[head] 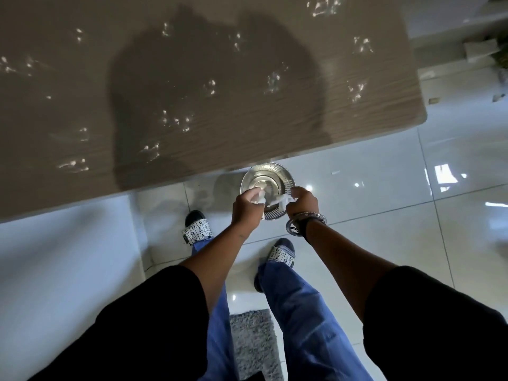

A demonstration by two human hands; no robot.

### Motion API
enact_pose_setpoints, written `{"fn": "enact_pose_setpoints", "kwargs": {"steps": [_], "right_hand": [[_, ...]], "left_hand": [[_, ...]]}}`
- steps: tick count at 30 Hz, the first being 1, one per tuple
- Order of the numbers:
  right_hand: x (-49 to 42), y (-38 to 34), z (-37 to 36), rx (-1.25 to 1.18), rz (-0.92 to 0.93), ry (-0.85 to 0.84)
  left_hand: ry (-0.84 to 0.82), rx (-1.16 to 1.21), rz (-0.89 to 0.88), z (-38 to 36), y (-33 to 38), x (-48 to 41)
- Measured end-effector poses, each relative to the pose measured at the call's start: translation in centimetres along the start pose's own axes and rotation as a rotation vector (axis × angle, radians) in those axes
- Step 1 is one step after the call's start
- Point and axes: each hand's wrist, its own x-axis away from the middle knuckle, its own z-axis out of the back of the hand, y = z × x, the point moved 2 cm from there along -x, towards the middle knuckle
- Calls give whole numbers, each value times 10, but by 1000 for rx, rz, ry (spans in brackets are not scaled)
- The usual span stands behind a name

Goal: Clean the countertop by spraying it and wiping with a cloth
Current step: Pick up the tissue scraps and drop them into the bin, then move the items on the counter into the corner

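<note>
The brown wood-grain countertop [220, 86] fills the upper part of the head view, dotted with shiny wet patches. Below its front edge a round metal bowl [268, 176] sits on the floor. Both hands hover over that bowl. My left hand [247, 206] and my right hand [302, 202] each grip one end of a small white cloth [277, 199] stretched between them. The cloth is partly hidden by my fingers. No spray bottle is in view.
Glossy white floor tiles [384, 215] surround the counter. A white cabinet side [68, 257] stands at the lower left. A grey mat [253, 342] lies between my feet. Small items sit on a white ledge [481, 50] at the upper right.
</note>
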Motion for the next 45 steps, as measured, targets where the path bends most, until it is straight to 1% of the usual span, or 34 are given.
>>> {"fn": "enact_pose_setpoints", "kwargs": {"steps": [4, 7, 10, 13, 16, 18, 20, 23, 26, 29, 32, 34, 36, 40, 43, 45], "right_hand": [[6, -8, 11, 36, -10, -18], [21, -24, 20, 53, 31, -8], [46, -50, 32, 110, 133, -28], [88, -79, 50, 216, 287, -44], [143, -107, 80, 242, 460, -31], [177, -122, 104, 200, 598, 32], [206, -139, 133, 155, 717, 123], [232, -171, 169, 110, 826, 237], [242, -206, 188, 33, 832, 312], [247, -242, 187, 5, 860, 395], [250, -280, 174, 13, 877, 442], [249, -305, 163, 2, 863, 455], [245, -331, 153, 26, 846, 468], [228, -372, 134, 151, 801, 416], [213, -393, 126, 231, 757, 371], [203, -406, 123, 285, 762, 343]], "left_hand": [[-13, -18, -27, 10, 11, 10], [-22, -48, -40, 24, 22, 22], [-12, -70, -52, 41, 40, 43], [-3, -86, -99, 59, 67, 79], [-1, -88, -226, 82, 100, 131], [-18, -47, -318, 97, 122, 168], [-36, -24, -457, 116, 147, 198], [-51, -41, -626, 146, 190, 220], [-2, -27, -752, 176, 232, 222], [49, 13, -761, 207, 264, 211], [167, -49, -794, 242, 284, 199], [268, -108, -817, 268, 294, 192], [329, -187, -819, 291, 301, 183], [412, -308, -763, 329, 311, 169], [460, -348, -715, 345, 314, 160], [503, -362, -668, 352, 314, 154]]}}
